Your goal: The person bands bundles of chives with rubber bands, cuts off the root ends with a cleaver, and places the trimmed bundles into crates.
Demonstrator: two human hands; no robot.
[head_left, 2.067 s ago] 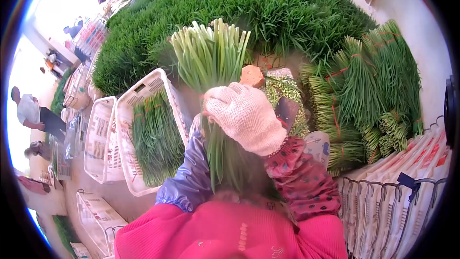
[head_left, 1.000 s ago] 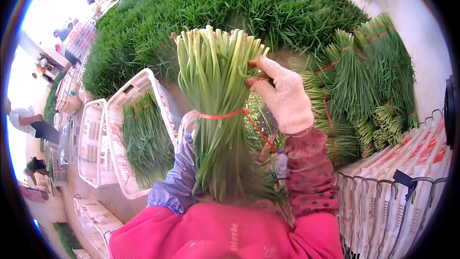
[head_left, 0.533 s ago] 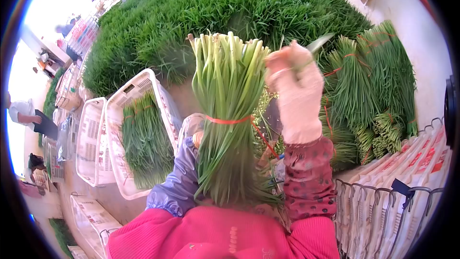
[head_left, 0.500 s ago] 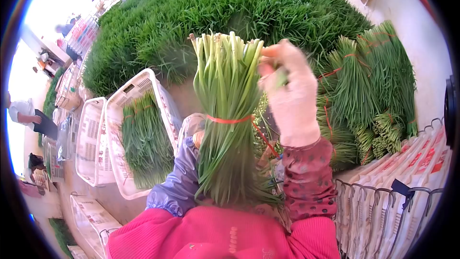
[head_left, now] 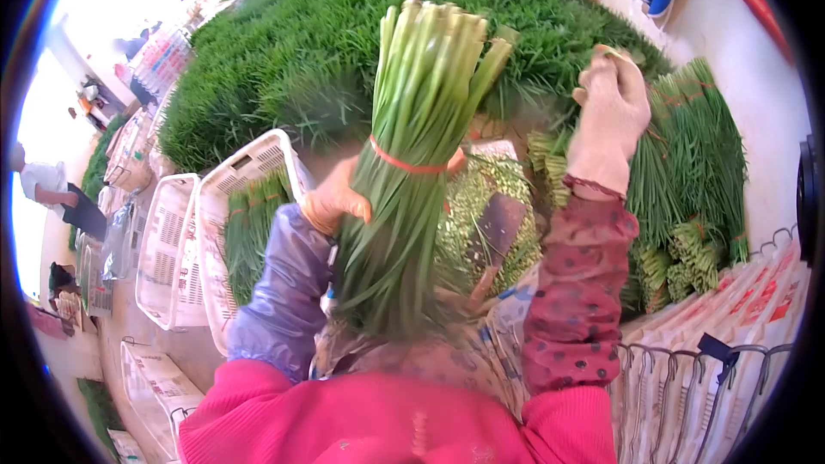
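Observation:
My left hand (head_left: 337,198), gloved, wraps round a thick bunch of garlic chives (head_left: 404,120). The bunch stands nearly upright, pale cut ends at the top and green leaves hanging towards my lap. An orange-red band (head_left: 408,163) circles it just above my thumb. To the right of the bunch, and apart from it, my gloved right hand (head_left: 612,116) is raised with its fingers closed. A thin pale strip shows at those fingertips, too small to name. Below lie chopped stem trimmings (head_left: 460,223) and a dark flat blade (head_left: 501,219) with a wooden handle.
A large mass of loose green chives (head_left: 284,60) spreads ahead. At left, a white crate (head_left: 296,167) holds tied bunches beside another white crate (head_left: 163,249). More tied bunches (head_left: 696,155) are stacked at right, above folded white crates (head_left: 687,378). Other people work at far left.
My right hand has moved away from the stem ends, to the right. The bunch has risen and tilted slightly, and my left hand now shows round it. The view has shifted a little.

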